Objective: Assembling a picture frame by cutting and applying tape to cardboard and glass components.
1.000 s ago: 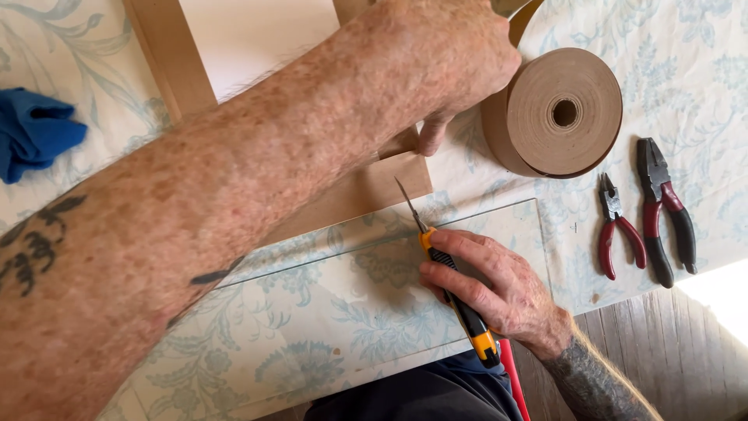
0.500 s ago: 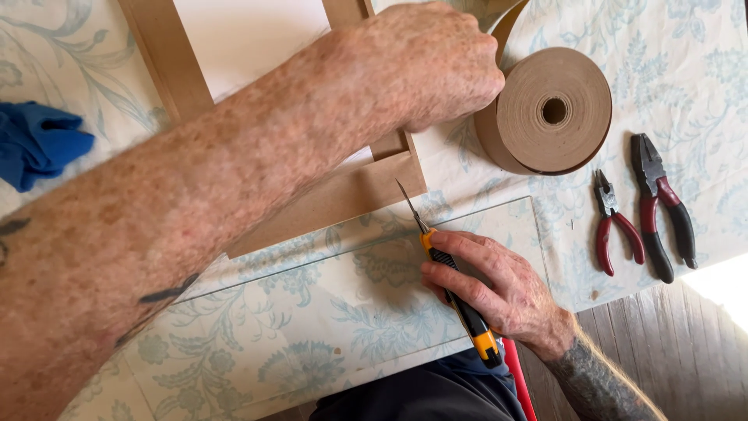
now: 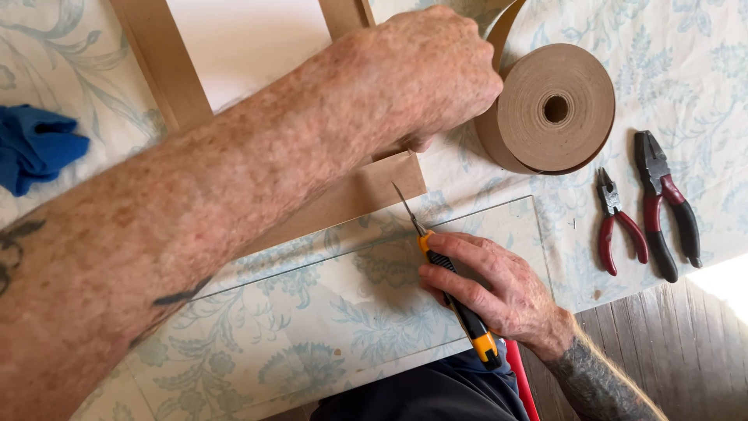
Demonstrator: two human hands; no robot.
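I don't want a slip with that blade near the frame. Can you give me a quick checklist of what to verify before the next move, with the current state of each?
1. Right hand grips the knife firmly: ok.
2. Blade tip sits at the brown frame corner: ok.
3. Left hand presses on the frame, above the blade: ok.
4. Left fingertips away from the cutting line: cannot tell, hidden under the hand.
5. Tape roll and pliers lie apart from the knife: ok.

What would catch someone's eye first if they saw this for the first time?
The big left forearm crosses the picture, its left hand pressing a brown frame beside a fat roll of brown paper tape. Below, the right hand grips a yellow-and-black craft knife, blade tip at the frame's corner. Two red-handled pliers lie at right, a blue cloth at left.
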